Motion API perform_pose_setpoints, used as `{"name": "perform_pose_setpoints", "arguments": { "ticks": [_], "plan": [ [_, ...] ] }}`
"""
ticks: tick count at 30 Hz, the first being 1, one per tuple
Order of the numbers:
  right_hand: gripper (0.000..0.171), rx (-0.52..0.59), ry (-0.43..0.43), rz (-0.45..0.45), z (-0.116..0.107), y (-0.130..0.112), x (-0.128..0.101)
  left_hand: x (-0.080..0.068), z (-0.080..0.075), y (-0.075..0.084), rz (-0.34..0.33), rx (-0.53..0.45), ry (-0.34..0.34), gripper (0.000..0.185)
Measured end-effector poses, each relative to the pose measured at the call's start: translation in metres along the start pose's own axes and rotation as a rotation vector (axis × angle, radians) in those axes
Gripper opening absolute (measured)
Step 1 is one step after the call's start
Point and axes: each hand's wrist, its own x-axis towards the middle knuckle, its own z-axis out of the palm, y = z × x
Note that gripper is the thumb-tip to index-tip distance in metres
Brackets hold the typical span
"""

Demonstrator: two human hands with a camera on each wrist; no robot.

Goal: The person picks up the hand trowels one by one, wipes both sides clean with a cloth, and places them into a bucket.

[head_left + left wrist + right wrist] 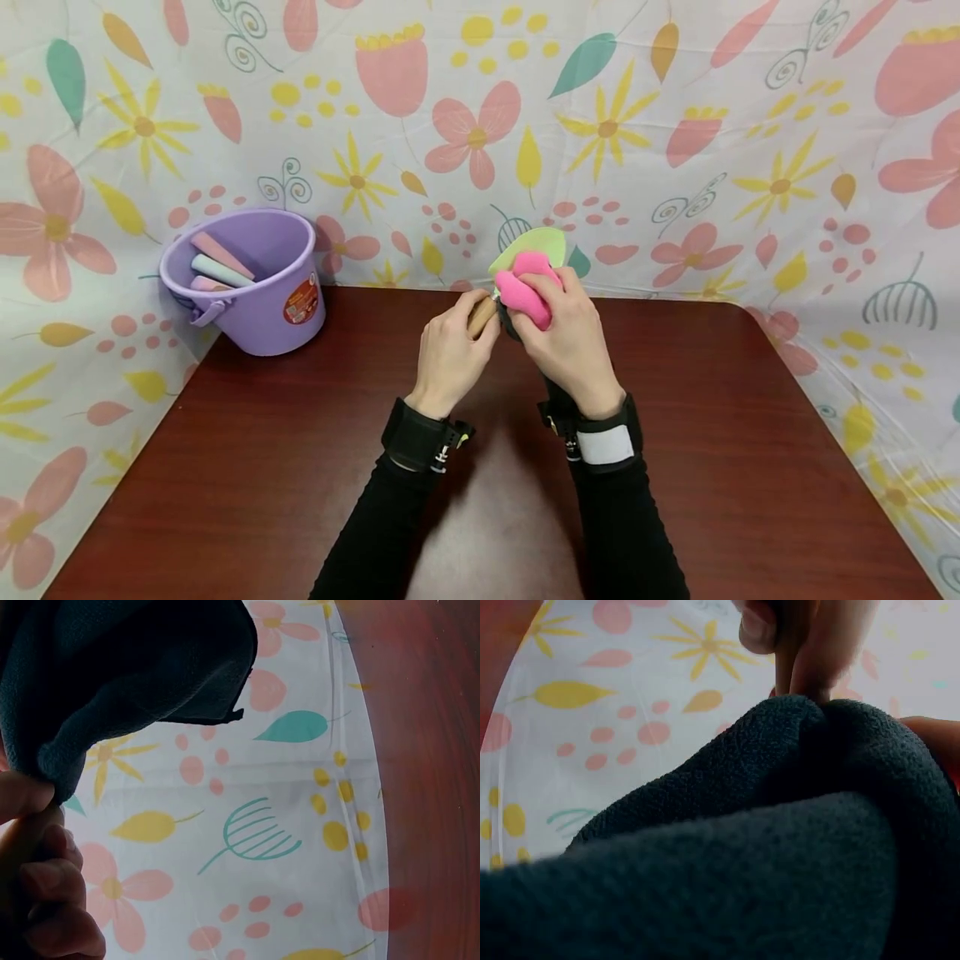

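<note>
In the head view my left hand (452,352) grips the wooden handle (482,317) of a tool whose broad, light green head (551,242) points up and away. My right hand (567,340) holds a cloth, bright pink (522,298) on one face, against that head near its neck. The cloth's other face is dark: folds of the dark side (150,667) hang beyond my left fingers in the left wrist view. Dark cloth folds (705,877) fill the lower part of the right wrist view, below the left fingers on the handle. Much of the green head is hidden behind the cloth.
A purple bucket (296,321) stands at the table's back left corner, with several pastel, stick-like pieces (222,257) leaning inside. The dark red-brown table (712,433) ends at a flower-printed curtain (637,192) behind and at the sides.
</note>
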Motion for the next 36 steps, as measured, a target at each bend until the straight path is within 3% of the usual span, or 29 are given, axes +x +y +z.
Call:
{"name": "perform_pose_setpoints", "arguments": {
  "ticks": [6, 15, 25, 36],
  "plan": [
    [0.033, 0.003, 0.003, 0.022, 0.001, 0.001, 0.0, 0.0, 0.001, 0.0, 0.011, 0.013, -0.007, 0.026],
    [0.03, 0.017, 0.11, 0.094, -0.002, 0.014, 0.003, 0.001, 0.006, 0.005, 0.043, -0.002, -0.05, 0.024],
    [0.028, -0.038, 0.319, 0.25, -0.013, 0.034, 0.004, -0.002, 0.005, 0.011, 0.091, -0.024, -0.13, 0.024],
    [0.029, -0.049, 0.413, 0.329, -0.033, 0.047, 0.001, -0.005, 0.012, 0.011, -0.012, -0.138, -0.253, 0.029]
  ]
}}
